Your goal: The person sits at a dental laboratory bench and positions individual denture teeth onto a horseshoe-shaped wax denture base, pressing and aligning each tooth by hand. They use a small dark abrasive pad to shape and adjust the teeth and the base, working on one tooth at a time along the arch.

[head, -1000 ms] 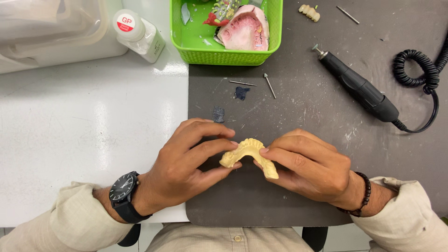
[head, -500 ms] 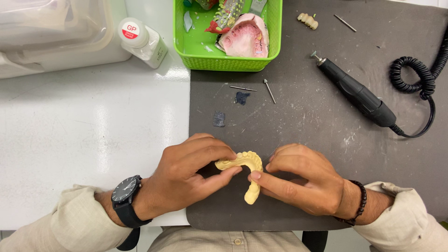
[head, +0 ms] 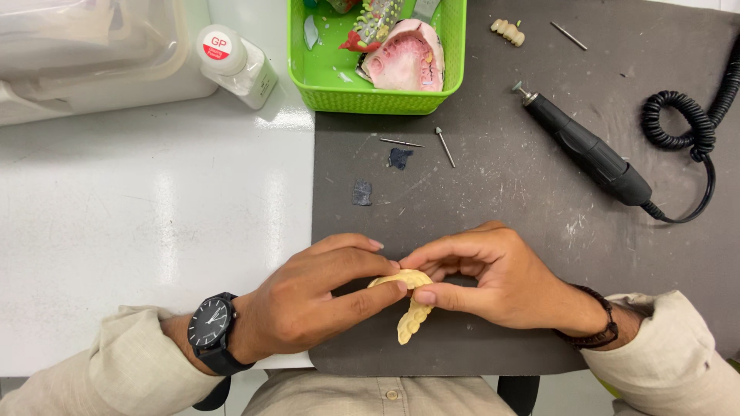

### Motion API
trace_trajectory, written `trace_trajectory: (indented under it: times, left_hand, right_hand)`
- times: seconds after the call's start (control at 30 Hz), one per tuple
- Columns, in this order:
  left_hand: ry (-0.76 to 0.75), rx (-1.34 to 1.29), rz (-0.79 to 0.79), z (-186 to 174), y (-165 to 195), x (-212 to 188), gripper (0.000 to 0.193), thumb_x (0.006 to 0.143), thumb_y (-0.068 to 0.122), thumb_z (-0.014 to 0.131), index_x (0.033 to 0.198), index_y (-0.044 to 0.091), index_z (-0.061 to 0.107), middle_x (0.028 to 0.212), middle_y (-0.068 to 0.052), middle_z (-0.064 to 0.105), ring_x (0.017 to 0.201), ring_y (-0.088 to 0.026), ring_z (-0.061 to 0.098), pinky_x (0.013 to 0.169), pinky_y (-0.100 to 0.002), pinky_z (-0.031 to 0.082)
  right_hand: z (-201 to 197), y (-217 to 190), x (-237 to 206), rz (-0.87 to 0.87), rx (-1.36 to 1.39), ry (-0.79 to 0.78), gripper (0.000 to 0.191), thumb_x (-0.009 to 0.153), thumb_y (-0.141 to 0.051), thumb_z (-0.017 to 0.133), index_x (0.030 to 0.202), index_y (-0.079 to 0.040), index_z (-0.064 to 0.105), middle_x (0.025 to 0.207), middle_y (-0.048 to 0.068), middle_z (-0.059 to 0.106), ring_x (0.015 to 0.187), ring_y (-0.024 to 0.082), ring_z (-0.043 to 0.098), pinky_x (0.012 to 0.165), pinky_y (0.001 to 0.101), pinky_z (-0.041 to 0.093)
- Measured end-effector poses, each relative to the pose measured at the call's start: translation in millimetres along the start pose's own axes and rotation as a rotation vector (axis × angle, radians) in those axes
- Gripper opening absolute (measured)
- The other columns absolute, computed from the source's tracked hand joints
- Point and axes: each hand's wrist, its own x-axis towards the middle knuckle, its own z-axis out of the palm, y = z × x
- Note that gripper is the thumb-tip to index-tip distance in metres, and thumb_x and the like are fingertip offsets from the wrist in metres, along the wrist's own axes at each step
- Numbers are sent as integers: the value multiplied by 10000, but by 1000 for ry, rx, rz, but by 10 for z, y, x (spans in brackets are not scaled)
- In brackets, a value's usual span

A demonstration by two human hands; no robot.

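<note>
Dental arch cast (head: 412,308), pale yellow, sits pinched between my left hand (head: 308,296) and right hand (head: 493,281), fingers closed on it above the grey mat (head: 501,192), handpiece (head: 590,154) untouched.

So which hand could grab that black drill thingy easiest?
Probably the right hand. The black handpiece lies on the dark mat up on that hand's side. The left hand would have to cross over. Both hands are pinching the yellowish tooth model.
</note>
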Motion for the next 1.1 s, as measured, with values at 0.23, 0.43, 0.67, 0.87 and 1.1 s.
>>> trace_trajectory:
  times: [0.23,0.43,0.67,0.87,1.1]
  left_hand:
    - [204,-21,-286,153,70,26,283,853,72,865,1088,25,717,1100,-112,747,997,-244,778,831,-300,653]
    - [239,15,-334,178,114,16,326,819,52,863,1107,11,715,1078,-110,762,964,-231,791,819,-287,657]
    - [243,45,-220,217,120,12,330,826,54,880,1088,-27,697,1051,-134,745,990,-268,776,906,-350,659]
    - [222,42,-221,216,106,4,300,848,60,872,1082,-13,699,1054,-121,749,976,-255,777,922,-356,640]
    - [187,26,-328,181,62,8,338,881,91,872,1164,8,707,1011,-98,758,917,-232,775,780,-308,628]
  right_hand:
    - [53,-56,8,-349,-422,238,365,784,-92,880,1116,-16,746,1033,117,804,912,190,816,761,270,659]
    - [119,-103,26,-576,-546,294,371,799,-74,893,1115,-6,713,1047,115,771,978,253,796,819,310,665]
    - [150,-130,17,-525,-532,270,386,787,-78,875,1123,8,705,1071,132,772,997,259,792,862,329,656]
    - [131,-83,-8,-472,-544,264,387,785,-93,881,1122,9,719,1054,128,777,969,244,801,846,294,658]
    - [33,31,-44,-21,145,150,382,916,-58,748,1251,96,650,1094,205,780,928,220,790,783,321,679]
